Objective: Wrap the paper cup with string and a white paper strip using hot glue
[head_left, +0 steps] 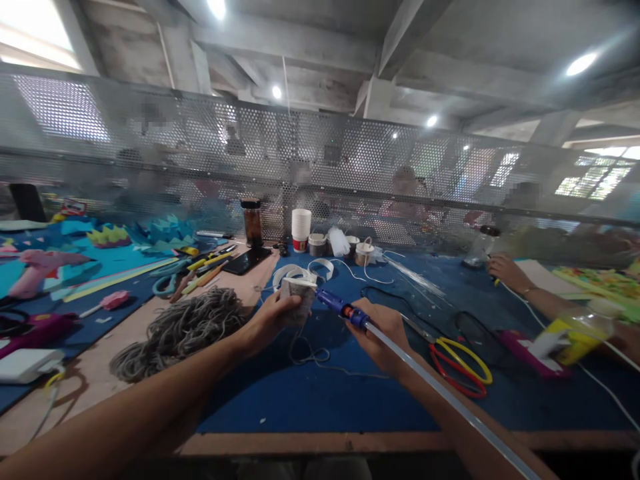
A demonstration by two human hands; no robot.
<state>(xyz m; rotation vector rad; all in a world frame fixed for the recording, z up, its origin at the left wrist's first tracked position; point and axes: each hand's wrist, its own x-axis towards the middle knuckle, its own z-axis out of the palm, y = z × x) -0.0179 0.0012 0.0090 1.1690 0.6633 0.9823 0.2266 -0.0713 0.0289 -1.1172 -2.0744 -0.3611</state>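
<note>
Over the middle of the blue table, my left hand point(275, 315) grips a small cup point(299, 301) with a grey side and a white rim, tilted toward the right. My right hand point(379, 330) is wrapped around a blue hot glue gun point(337, 305). Its tip meets or nearly meets the cup's rim; I cannot tell if they touch. A long clear glue stick point(440, 390) runs out of the gun's back, past my right forearm. Thin grey cord point(313, 357) lies loose below the cup, and a white paper strip point(290, 270) curls behind it.
A heap of grey cord point(185, 330) lies left. Red-and-yellow-handled scissors point(457, 363) lie right. Behind stand stacked paper cups point(301, 230), a dark jar point(252, 223) and a phone point(247, 261). Another person's hand point(505, 272) is at the right, near a power strip point(533, 353).
</note>
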